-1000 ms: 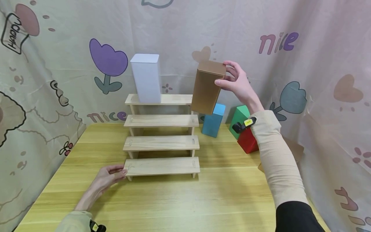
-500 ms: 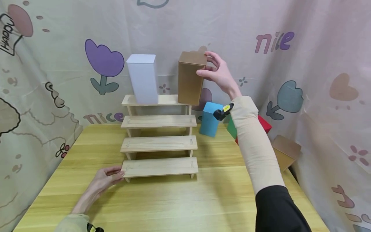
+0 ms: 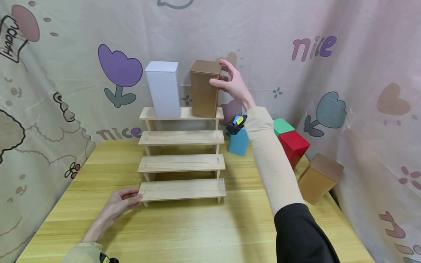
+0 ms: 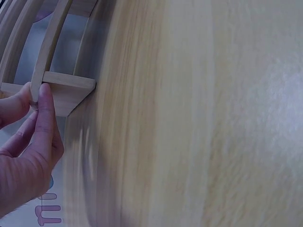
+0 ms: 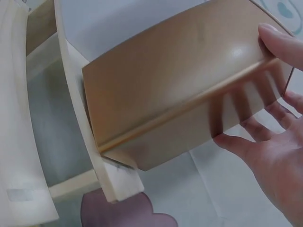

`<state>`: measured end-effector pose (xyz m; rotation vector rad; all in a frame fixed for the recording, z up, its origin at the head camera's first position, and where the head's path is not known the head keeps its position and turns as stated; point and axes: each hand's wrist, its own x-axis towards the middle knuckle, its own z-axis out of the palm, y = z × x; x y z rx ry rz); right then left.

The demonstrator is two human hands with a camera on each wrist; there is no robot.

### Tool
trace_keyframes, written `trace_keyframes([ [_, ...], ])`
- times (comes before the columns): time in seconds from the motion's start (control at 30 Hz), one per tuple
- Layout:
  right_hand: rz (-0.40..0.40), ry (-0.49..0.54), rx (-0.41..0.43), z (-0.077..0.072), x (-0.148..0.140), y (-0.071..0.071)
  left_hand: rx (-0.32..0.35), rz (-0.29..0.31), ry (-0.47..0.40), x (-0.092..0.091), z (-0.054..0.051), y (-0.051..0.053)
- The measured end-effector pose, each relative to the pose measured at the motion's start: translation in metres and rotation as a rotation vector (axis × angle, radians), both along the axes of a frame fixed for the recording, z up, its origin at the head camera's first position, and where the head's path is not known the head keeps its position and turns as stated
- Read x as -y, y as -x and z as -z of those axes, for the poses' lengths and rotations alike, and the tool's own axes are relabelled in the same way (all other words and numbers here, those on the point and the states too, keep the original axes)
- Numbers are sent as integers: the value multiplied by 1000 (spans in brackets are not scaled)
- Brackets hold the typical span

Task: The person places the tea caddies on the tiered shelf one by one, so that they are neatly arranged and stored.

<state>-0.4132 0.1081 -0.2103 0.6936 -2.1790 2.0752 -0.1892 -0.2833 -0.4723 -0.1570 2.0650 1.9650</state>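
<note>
A wooden step rack (image 3: 182, 190) with several tiers stands on the table. My left hand (image 3: 119, 204) pinches the left end of its lowest step between thumb and fingers, as the left wrist view (image 4: 33, 151) shows closely. On the top tier, to the left, a tall white box (image 3: 163, 91) stands upright. My right hand (image 3: 234, 86) grips the upper right side of a bronze-coloured box (image 3: 204, 89), thumb in front. That box is upright at the top tier's right end; in the right wrist view its base (image 5: 118, 158) meets the board, with a narrow dark gap at one corner.
Right of the rack are a blue box (image 3: 238, 143), partly behind the right wrist, a green box (image 3: 283, 126) and a red box (image 3: 294, 146). A tan box (image 3: 320, 179) leans near the table's right edge. Patterned cloth (image 3: 256, 22) hangs behind and at both sides.
My right hand has carried the bronze-coloured box leftward from beside the rack onto the top tier, and it has gone from tilted to upright. The left hand keeps its hold on the lowest step.
</note>
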Motion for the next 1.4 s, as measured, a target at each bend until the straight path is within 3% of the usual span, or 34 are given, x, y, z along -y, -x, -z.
trace_keyframes([
  [0.73,-43,-15,-14,13,12,7,9,1,4,0,1,-1],
  [1.4,-55,19,32,10,16,7,-4,3,29,0,0,-2],
])
